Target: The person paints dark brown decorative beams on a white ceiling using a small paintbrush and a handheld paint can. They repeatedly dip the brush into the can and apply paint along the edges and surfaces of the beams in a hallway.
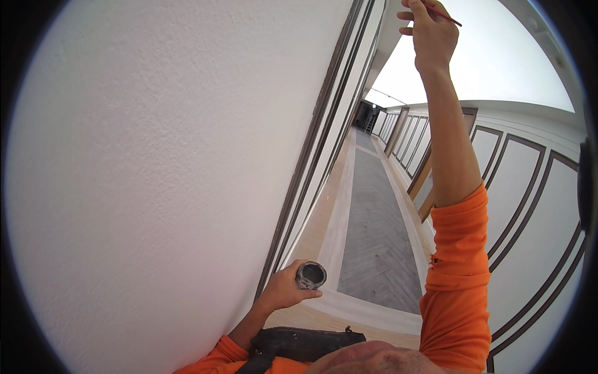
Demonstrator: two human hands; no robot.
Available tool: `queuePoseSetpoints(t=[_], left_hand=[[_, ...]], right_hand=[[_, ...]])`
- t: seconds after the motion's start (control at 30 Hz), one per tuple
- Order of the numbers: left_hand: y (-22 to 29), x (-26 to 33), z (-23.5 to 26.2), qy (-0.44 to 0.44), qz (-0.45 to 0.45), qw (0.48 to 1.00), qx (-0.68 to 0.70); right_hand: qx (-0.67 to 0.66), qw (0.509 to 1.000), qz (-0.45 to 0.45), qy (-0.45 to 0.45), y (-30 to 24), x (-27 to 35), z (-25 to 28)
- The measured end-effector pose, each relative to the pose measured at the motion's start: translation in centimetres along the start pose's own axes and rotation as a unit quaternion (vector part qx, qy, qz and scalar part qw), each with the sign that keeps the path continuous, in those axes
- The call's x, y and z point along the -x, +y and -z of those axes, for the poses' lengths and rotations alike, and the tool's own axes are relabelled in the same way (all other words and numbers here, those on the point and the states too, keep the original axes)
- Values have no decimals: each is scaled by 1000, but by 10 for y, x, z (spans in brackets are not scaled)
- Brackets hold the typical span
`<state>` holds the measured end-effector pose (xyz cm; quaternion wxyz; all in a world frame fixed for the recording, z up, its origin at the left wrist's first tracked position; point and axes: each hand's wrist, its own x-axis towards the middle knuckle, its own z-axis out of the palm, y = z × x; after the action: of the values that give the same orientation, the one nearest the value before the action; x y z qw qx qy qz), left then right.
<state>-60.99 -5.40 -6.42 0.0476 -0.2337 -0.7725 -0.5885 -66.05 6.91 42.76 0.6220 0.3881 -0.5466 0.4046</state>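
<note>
Dark trim seems mostly coated, remainder unclear; left hand grips a cup beside its lower end, right hand a red stick right of its top.

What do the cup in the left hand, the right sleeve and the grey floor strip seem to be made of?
Cup: plastic or metal, unclear which; grey smears mask its finish. Right sleeve: matte orange cloth, judging by its soft folds. Grey floor strip: perhaps wood-look tile or vinyl, low sheen, with a herringbone-like pattern.
</note>
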Motion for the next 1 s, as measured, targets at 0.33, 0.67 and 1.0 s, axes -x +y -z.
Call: queuePoseSetpoints(t=[0.33,0.67,1.0], left_hand=[[6,1,1,-6,16,1000,-4],[1,0,0,-3,2,1000,-5],[-2,0,-1,2,-16,1000,-13]], right_hand=[[39,999,14,-6,-6,0,-3],[75,997,14,-4,-7,1,-3],[92,993,68,-11,-15,3,-1]])
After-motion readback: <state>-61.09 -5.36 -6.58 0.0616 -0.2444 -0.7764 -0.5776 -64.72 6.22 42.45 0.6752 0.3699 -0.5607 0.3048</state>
